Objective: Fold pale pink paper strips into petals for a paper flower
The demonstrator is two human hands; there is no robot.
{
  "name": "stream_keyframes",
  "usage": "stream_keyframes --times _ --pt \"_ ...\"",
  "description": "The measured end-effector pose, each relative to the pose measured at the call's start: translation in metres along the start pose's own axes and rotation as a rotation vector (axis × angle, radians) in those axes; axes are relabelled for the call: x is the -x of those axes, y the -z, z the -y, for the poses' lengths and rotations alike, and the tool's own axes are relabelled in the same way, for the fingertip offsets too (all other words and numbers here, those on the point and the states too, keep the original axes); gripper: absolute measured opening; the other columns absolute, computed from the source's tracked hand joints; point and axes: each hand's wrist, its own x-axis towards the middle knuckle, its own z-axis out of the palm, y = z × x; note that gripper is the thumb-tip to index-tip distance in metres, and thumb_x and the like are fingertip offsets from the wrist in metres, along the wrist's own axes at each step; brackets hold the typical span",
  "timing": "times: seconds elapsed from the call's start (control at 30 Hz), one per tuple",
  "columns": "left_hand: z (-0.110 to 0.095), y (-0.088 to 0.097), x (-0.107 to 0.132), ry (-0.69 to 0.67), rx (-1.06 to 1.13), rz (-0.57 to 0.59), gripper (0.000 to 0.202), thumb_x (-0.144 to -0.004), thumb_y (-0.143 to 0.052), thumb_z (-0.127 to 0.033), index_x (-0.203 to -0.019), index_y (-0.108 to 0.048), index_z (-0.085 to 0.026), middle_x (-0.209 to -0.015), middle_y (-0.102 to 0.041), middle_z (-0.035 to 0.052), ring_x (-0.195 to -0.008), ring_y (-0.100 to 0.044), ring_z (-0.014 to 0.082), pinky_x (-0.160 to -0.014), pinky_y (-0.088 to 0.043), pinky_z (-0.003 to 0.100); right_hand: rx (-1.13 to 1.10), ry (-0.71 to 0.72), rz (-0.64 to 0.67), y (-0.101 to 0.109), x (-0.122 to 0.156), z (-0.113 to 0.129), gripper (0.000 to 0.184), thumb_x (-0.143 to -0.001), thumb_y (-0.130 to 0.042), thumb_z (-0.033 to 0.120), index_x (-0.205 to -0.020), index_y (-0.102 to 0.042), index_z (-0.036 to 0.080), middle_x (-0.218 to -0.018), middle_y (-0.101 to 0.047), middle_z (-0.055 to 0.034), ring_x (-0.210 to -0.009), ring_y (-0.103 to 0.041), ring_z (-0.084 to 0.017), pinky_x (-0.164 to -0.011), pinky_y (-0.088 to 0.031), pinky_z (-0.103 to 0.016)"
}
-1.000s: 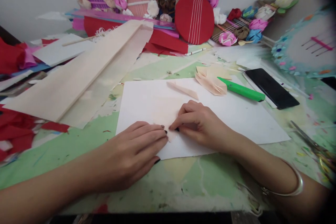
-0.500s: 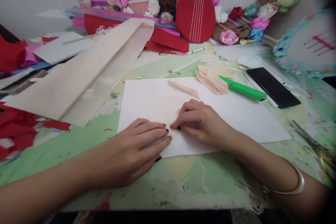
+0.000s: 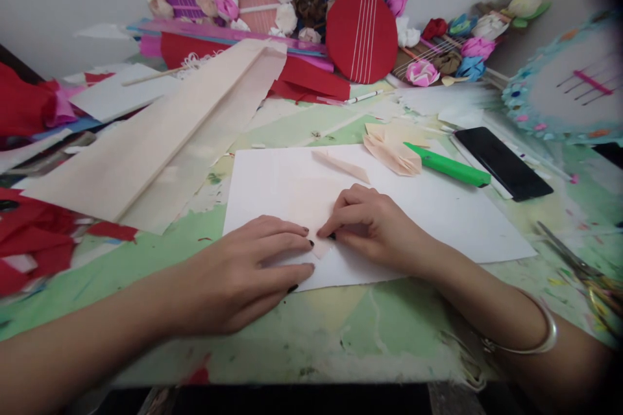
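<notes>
My left hand (image 3: 243, 272) lies flat on a white sheet (image 3: 438, 214), fingers stretched out and pressing the near edge of a small pale peach paper piece (image 3: 306, 204). My right hand (image 3: 372, 224) rests next to it, fingers curled, its index fingertip pressed down on the same peach piece. A folded peach strip (image 3: 343, 165) and a pleated peach paper fan shape (image 3: 392, 149) lie farther back on the sheet, beside a green utility knife (image 3: 448, 165).
A long cream paper roll (image 3: 146, 136) lies to the left, red paper scraps (image 3: 34, 240) at the left edge. A black phone (image 3: 501, 162) and scissors (image 3: 579, 269) sit to the right. Paper flowers and a red paper guitar (image 3: 363, 23) stand at the back.
My left hand's fingers have slid a little along the peach piece; the view has shifted slightly. The right hand has stayed in place.
</notes>
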Motion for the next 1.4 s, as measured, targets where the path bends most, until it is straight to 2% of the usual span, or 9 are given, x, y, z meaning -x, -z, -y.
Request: stream_keyframes --times 0.13,0.43,0.6,0.7,1.03,1.2,1.4 --pt "0.002 0.000 -0.001 0.008 0.044 -0.045 0.034 -0.085 -0.049 -0.008 -0.118 -0.054 -0.015 -0.116 -0.062 0.0124 -0.115 -0.053 0.0243 -0.099 -0.045 0.043 0.001 -0.005 0.011 0.000 0.000 0.001 0.021 -0.083 -0.057 0.012 -0.088 -0.075 0.023 -0.080 -0.060 -0.0042 -0.080 -0.051 -0.017 -0.076 -0.037 -0.032" --pt "-0.002 0.002 -0.002 -0.015 -0.067 0.045 0.042 -0.086 -0.049 -0.016 -0.127 -0.049 -0.014 -0.116 -0.064 0.0123 -0.114 -0.055 0.0268 -0.101 -0.042 0.046 0.010 -0.005 0.014 0.000 0.000 0.000 0.022 -0.083 -0.057 0.012 -0.089 -0.074 0.023 -0.080 -0.060 -0.0043 -0.080 -0.051 -0.017 -0.077 -0.036 -0.032" --pt "0.002 0.006 0.000 -0.056 -0.094 0.081 0.041 -0.087 -0.050 -0.019 -0.128 -0.048 -0.013 -0.122 -0.061 0.0136 -0.116 -0.053 0.0276 -0.101 -0.040 0.046 0.017 -0.004 0.012 0.000 0.000 0.000 0.022 -0.083 -0.057 0.012 -0.088 -0.075 0.023 -0.079 -0.060 -0.0043 -0.079 -0.051 -0.017 -0.077 -0.037 -0.032" --pt "0.006 0.009 0.000 -0.074 -0.103 0.079 0.043 -0.087 -0.053 -0.023 -0.128 -0.048 -0.013 -0.121 -0.061 0.0147 -0.114 -0.054 0.0286 -0.098 -0.042 0.046 0.021 0.004 0.014 0.000 0.000 0.000 0.022 -0.082 -0.057 0.011 -0.088 -0.075 0.023 -0.080 -0.061 -0.0043 -0.079 -0.051 -0.017 -0.077 -0.037 -0.032" --pt "0.005 0.012 -0.001 -0.014 -0.086 0.034 0.043 -0.085 -0.056 -0.027 -0.125 -0.051 -0.013 -0.116 -0.062 0.0150 -0.107 -0.056 0.0293 -0.092 -0.046 0.045 -0.015 0.018 0.005 0.000 0.001 -0.002 0.024 -0.081 -0.055 0.009 -0.089 -0.073 0.024 -0.081 -0.062 -0.0029 -0.080 -0.052 -0.016 -0.077 -0.038 -0.031" --pt "0.009 0.011 -0.001 -0.026 -0.056 0.047 0.044 -0.083 -0.057 -0.026 -0.125 -0.051 -0.011 -0.118 -0.059 0.0171 -0.112 -0.051 0.0300 -0.094 -0.044 0.045 -0.232 -0.094 -0.030 0.007 0.002 -0.007 0.027 -0.080 -0.053 0.007 -0.102 -0.064 0.018 -0.084 -0.061 -0.0012 -0.075 -0.054 -0.012 -0.068 -0.041 -0.025" --pt "0.008 0.009 -0.001 -0.040 -0.077 0.060 0.043 -0.086 -0.054 -0.026 -0.126 -0.049 -0.012 -0.121 -0.057 0.0180 -0.112 -0.051 0.0303 -0.096 -0.042 0.049 -0.205 -0.118 0.022 0.013 0.002 -0.010 0.013 -0.076 -0.066 0.015 -0.089 -0.064 0.017 -0.088 -0.065 -0.0016 -0.081 -0.058 -0.013 -0.074 -0.044 -0.026"
